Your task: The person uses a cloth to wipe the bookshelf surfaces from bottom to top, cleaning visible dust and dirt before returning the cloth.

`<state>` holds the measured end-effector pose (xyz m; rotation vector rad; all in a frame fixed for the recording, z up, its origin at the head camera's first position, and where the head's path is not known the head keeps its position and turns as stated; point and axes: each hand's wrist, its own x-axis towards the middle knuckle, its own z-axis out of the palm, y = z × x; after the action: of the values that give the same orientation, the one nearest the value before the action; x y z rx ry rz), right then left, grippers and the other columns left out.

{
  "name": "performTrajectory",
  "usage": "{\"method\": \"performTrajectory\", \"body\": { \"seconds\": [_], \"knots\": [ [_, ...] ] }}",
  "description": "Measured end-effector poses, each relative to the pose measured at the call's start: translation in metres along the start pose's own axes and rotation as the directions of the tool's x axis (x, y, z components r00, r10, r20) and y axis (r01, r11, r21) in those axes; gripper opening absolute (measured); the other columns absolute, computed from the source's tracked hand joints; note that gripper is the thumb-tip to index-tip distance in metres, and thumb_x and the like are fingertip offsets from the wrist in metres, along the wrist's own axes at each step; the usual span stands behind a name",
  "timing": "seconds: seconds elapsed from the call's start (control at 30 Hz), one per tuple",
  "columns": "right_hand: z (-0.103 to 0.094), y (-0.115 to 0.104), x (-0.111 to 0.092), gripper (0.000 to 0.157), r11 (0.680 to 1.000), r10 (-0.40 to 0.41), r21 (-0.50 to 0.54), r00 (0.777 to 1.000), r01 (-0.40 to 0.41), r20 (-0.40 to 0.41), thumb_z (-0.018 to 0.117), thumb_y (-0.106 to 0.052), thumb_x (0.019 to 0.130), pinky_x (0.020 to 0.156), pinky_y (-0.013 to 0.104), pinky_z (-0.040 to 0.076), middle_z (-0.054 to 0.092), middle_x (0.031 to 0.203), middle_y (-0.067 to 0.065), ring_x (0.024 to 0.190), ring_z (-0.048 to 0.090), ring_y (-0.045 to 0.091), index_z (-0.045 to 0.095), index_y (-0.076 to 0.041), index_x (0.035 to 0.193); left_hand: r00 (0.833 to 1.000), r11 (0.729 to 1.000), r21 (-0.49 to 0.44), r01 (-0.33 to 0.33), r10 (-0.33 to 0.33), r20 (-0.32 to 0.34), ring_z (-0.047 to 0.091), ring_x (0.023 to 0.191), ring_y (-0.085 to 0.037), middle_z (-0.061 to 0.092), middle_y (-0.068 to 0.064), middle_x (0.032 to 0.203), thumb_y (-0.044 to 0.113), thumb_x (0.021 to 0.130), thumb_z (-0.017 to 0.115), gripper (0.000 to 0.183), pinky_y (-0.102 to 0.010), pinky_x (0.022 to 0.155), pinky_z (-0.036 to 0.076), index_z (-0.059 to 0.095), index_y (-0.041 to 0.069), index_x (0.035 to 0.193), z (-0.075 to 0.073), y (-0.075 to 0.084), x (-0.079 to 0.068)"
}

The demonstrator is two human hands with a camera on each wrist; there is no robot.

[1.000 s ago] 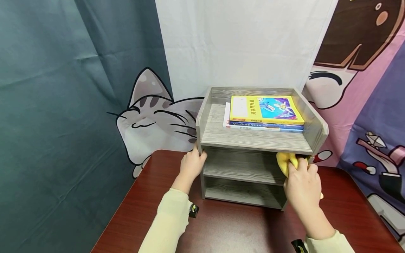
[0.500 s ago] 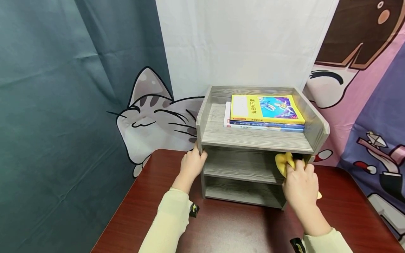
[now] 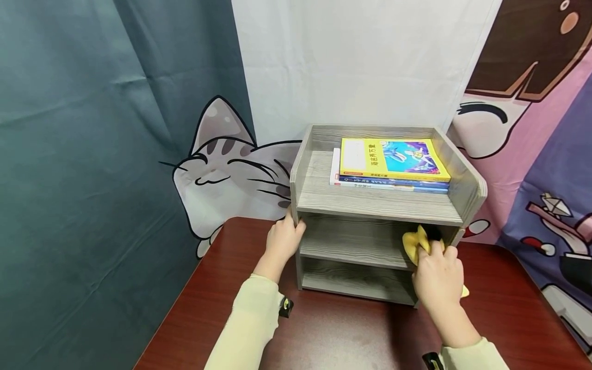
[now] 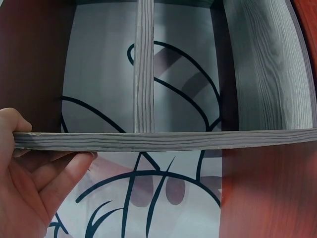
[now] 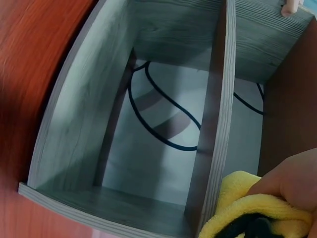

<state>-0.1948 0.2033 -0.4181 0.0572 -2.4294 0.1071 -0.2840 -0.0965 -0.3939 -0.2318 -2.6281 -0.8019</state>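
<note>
One left hand [image 3: 282,238] and one right hand [image 3: 438,275] are present: two hands in total. One yellow cloth [image 3: 409,248] is present. One wood-grain shelf unit [image 3: 379,207] comprises three horizontal boards [image 3: 319,198], two side panels [image 3: 468,182] and two lower compartments [image 3: 353,236]. Three books are visible: one yellow book [image 3: 393,160], one dark blue book [image 3: 395,182] and one white book [image 3: 335,167]. One worktop [image 3: 342,334], two sleeves [image 3: 247,324] and one printed cartoon cat [image 3: 222,177] are also visible.
</note>
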Motion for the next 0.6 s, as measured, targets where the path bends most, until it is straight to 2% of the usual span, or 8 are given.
{"method": "performTrajectory", "body": {
  "seconds": [0.6],
  "knots": [
    [0.01, 0.0, -0.007, 0.03, 1.0, 0.018, -0.005, 1.0, -0.018, -0.009, 0.066, 0.001, 0.055, 0.051, 0.051, 0.034, 0.046, 0.088, 0.025, 0.072, 0.038, 0.046, 0.059, 0.007, 0.083, 1.0, 1.0, 0.019, 0.009, -0.009, 0.009, 0.06, 0.062, -0.037, 0.065, -0.018, 0.076, 0.028, 0.091, 0.048, 0.039, -0.048, 0.056, 0.043, 0.046, 0.01, 0.125, -0.002, 0.0, 0.0]
  ]
}}
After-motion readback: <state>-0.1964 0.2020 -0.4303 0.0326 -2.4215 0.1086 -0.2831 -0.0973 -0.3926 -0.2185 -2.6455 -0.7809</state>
